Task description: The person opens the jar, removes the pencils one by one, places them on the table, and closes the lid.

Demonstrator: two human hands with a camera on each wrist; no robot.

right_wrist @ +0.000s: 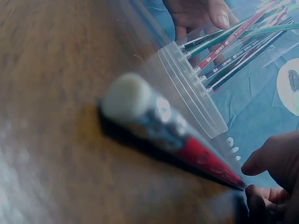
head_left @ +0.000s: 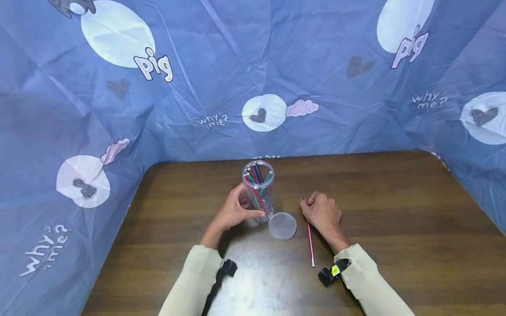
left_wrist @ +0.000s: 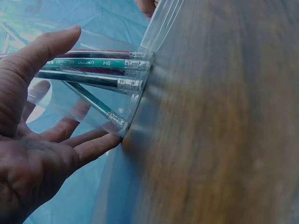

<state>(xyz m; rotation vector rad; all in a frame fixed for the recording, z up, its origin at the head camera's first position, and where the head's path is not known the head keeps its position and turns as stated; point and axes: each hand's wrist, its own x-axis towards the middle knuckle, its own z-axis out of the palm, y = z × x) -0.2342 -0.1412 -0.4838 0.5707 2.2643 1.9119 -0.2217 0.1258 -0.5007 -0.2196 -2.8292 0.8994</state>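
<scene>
A clear plastic jar [head_left: 258,193] stands upright and uncapped on the table, with several red, green and dark pencils [left_wrist: 98,63] leaning inside. My left hand [head_left: 233,210] holds the jar low on its side, thumb on the near side and fingers curled behind. To the right, a red pencil [head_left: 310,245] lies on the wood, its white eraser end [right_wrist: 127,97] toward me. My right hand [head_left: 323,214] pinches the pencil near its far end; the exact finger contact is partly hidden. A translucent round lid [head_left: 282,226] lies flat beside the jar's base.
The brown wooden table [head_left: 395,219] ends at a blue printed cloth [head_left: 221,66] hanging behind it and at both sides. Each wrist wears a strap with a small black camera [head_left: 326,277].
</scene>
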